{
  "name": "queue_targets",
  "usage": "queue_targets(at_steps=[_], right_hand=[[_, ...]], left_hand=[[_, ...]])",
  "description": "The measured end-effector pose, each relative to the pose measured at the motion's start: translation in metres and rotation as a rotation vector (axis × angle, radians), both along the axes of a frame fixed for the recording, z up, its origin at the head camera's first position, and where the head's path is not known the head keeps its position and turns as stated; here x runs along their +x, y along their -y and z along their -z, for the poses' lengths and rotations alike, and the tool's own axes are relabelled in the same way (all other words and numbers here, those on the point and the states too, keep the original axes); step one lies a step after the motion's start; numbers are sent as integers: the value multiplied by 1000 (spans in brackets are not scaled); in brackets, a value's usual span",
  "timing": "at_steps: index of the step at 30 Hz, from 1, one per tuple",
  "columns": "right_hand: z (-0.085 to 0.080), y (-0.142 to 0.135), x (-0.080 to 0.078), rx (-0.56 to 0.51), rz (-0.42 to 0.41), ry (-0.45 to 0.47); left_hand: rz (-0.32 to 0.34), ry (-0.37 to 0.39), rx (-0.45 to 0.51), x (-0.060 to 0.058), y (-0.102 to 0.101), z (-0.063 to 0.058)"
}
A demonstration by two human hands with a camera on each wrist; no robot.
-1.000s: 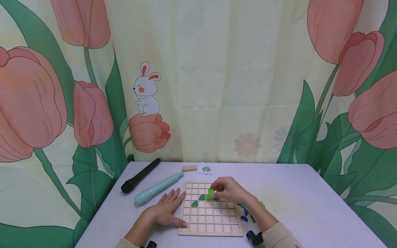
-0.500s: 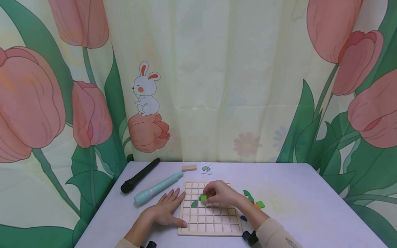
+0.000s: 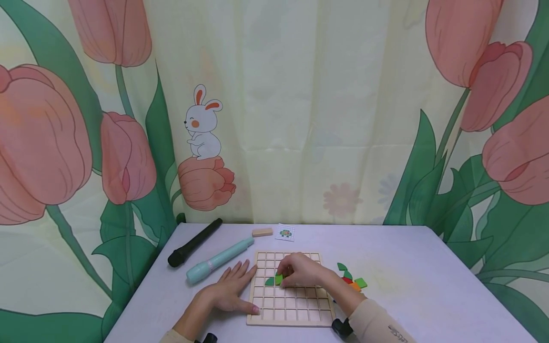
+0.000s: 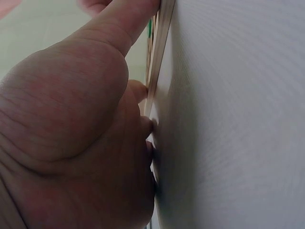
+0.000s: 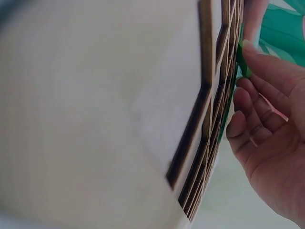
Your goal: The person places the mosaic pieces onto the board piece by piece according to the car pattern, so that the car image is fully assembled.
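Note:
A wooden grid board (image 3: pixel 290 315) lies on the white table. My left hand (image 3: pixel 229 290) rests spread at its left side, the thumb on the near-left corner and the fingertips along the left edge. My right hand (image 3: pixel 303 270) is over the board's upper middle, pinching a light green square tile (image 3: pixel 279 279) between thumb and fingers, low at a cell. Just left of that tile sits a dark green quarter-round tile (image 3: pixel 269 281) in a cell. In the right wrist view the thumb and fingertips hold the green tile's edge close against the grid; the right hand hides some cells.
Several loose tiles lie right of the board, among them a light green square (image 3: pixel 360 283) and an orange piece (image 3: pixel 355 287). Beyond the board are a picture card (image 3: pixel 285 233) and a wooden block (image 3: pixel 262 232). A teal cylinder (image 3: pixel 220 260) and a black microphone (image 3: pixel 195 243) lie at left.
My right hand has moved left and slightly toward me across the board with the light green tile, down beside the dark green quarter-round. The left hand has stayed in place.

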State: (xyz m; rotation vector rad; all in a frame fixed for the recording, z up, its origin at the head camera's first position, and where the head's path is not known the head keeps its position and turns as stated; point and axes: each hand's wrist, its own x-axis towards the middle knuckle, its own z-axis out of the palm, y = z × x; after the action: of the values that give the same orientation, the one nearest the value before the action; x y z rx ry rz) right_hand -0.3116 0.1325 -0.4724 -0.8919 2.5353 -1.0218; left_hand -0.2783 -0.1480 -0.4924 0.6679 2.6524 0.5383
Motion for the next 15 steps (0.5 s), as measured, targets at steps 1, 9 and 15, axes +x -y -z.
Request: queue_targets(at_steps=[1, 9, 15], right_hand=[[0, 0, 0, 3, 1, -2], [-1, 0, 1, 32, 20, -33], [-12, -13, 6, 17, 32, -80]], left_hand=[[-1, 2, 0, 0, 0, 0], [-1, 8, 12, 1, 0, -1], [8, 7, 6, -2, 0, 3]])
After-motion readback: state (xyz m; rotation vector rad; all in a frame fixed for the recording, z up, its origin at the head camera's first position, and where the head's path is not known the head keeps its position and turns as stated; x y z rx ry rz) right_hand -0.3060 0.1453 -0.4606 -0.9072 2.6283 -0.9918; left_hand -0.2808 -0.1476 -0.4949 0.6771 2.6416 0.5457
